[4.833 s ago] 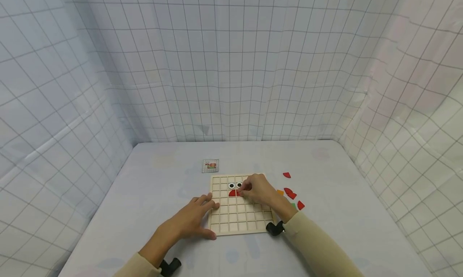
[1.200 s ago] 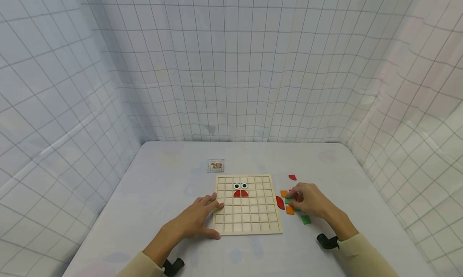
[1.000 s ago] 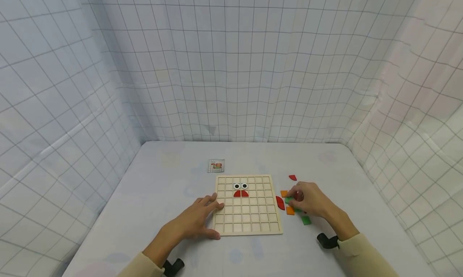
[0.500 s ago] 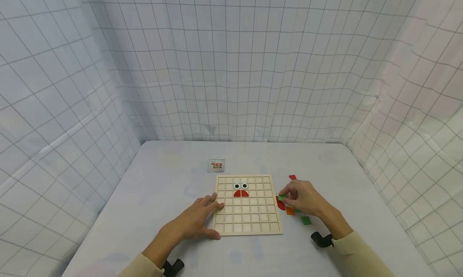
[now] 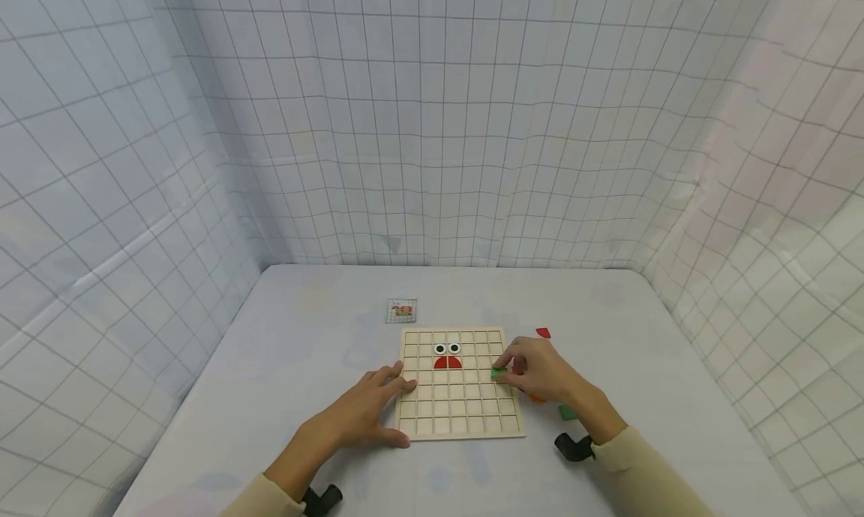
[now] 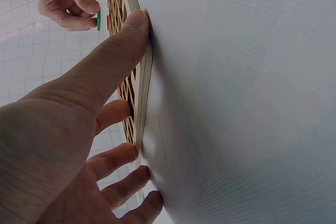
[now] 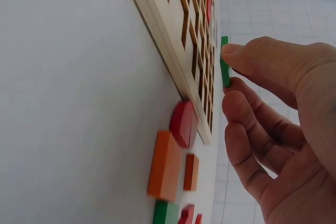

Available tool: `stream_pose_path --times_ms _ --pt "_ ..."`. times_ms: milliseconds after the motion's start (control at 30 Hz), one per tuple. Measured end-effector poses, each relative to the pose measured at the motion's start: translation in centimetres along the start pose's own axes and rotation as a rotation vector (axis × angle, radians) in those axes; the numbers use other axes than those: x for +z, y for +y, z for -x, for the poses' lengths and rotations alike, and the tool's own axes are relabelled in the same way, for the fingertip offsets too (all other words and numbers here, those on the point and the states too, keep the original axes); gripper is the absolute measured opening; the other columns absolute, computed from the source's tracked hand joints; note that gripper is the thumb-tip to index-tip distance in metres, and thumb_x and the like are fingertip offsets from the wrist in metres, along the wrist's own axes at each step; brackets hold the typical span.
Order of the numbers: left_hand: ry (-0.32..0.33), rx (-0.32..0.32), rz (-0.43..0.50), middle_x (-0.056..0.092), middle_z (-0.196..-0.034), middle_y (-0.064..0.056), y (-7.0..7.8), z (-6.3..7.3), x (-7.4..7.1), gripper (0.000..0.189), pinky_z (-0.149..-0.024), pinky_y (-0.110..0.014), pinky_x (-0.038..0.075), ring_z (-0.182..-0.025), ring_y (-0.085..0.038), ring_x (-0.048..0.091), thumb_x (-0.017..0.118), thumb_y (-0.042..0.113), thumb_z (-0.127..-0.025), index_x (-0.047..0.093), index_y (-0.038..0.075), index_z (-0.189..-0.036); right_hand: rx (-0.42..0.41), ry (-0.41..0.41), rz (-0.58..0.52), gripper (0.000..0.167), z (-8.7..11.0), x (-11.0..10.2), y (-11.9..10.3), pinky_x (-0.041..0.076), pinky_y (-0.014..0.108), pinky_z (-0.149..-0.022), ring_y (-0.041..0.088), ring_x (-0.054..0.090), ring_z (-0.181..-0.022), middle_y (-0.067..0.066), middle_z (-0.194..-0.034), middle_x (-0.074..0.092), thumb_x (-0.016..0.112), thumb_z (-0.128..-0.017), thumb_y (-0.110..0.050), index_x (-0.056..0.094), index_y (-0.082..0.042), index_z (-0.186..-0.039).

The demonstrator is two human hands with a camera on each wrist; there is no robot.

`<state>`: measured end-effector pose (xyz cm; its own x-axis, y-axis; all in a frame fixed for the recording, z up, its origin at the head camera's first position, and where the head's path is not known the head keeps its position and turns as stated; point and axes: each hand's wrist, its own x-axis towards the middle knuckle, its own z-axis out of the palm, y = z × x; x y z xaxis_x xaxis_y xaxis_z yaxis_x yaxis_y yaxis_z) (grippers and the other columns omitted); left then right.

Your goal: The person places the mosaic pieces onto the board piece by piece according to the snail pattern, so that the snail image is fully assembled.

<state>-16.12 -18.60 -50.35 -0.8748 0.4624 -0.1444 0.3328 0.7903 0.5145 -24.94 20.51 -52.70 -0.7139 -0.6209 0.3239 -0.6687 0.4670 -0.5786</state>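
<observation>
A pale wooden grid board [image 5: 466,408] lies on the table. Two eye pieces [image 5: 440,349] and two red quarter-round pieces [image 5: 441,363] sit in its cells. My left hand [image 5: 358,412] rests at the board's left edge, its fingers spread; in the left wrist view its thumb [image 6: 135,22] touches the rim. Between thumb and fingers, my right hand [image 5: 543,371] pinches a green square tile [image 7: 225,61]. That tile is held over the board's right part, apart from the cells in the right wrist view.
Loose pieces lie to the right of the board, partly hidden by the right hand: a red piece [image 5: 543,332], a green tile [image 5: 568,413], orange tiles [image 7: 164,166] and a dark red piece [image 7: 184,123]. Behind the board lies a small picture card [image 5: 401,311].
Earlier my right hand was at the red pieces on the board, then moved right to the loose pieces. It has picked up a green tile and carried it left over the board. My left hand stays put.
</observation>
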Motion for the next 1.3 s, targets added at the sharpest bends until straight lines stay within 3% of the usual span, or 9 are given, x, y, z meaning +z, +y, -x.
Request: stream_pose_path --times_ms 133,267,433,933,1300 --pt "0.001 -0.003 0.001 0.035 -0.190 -0.023 -0.1 0.0 0.0 0.101 -0.132 -0.074 0.046 -0.169 -0.057 0.042 0.105 0.049 -0.084 0.061 0.015 -0.169 -0.047 0.004 -0.009 0.010 -0.7 0.9 -0.3 0.053 0.019 -0.065 -0.003 0.056 -0.078 -0.007 -0.097 0.076 0.094 -0.099 -0.015 0.090 -0.014 -0.109" --pt "0.004 -0.001 -0.001 0.035 -0.190 -0.023 -0.1 0.0 0.1 0.101 -0.132 -0.073 0.047 -0.168 -0.056 0.043 0.105 0.049 -0.084 0.062 0.015 -0.169 0.046 -0.033 0.006 0.012 -1.5 1.6 -1.7 0.055 0.019 -0.068 0.000 0.059 -0.080 -0.003 -0.098 0.079 0.095 -0.096 -0.006 0.091 -0.012 -0.105" --pt "0.005 0.007 0.001 0.036 -0.190 -0.024 0.0 0.0 0.0 0.100 -0.131 -0.073 0.047 -0.168 -0.057 0.043 0.105 0.048 -0.085 0.062 0.015 -0.169 0.100 -0.075 0.026 0.009 -2.5 2.5 -2.8 0.055 0.017 -0.073 0.003 0.062 -0.084 -0.002 -0.100 0.079 0.094 -0.098 -0.008 0.092 -0.014 -0.105" --pt "-0.004 -0.003 0.011 0.036 -0.190 -0.024 0.2 0.0 -0.1 0.100 -0.131 -0.074 0.047 -0.168 -0.057 0.043 0.105 0.048 -0.085 0.061 0.014 -0.169 0.051 -0.081 0.071 0.006 -3.7 4.4 -3.6 0.055 0.017 -0.075 0.001 0.058 -0.086 0.000 -0.103 0.079 0.094 -0.099 -0.010 0.092 -0.012 -0.105" --pt "-0.006 -0.014 0.016 0.036 -0.190 -0.023 0.3 0.0 -0.1 0.100 -0.132 -0.073 0.046 -0.169 -0.056 0.043 0.105 0.047 -0.086 0.061 0.015 -0.169 0.085 -0.069 0.093 0.007 -3.9 4.7 -4.1 0.053 0.017 -0.073 0.004 0.058 -0.086 0.001 -0.104 0.076 0.094 -0.100 -0.011 0.094 -0.012 -0.107"
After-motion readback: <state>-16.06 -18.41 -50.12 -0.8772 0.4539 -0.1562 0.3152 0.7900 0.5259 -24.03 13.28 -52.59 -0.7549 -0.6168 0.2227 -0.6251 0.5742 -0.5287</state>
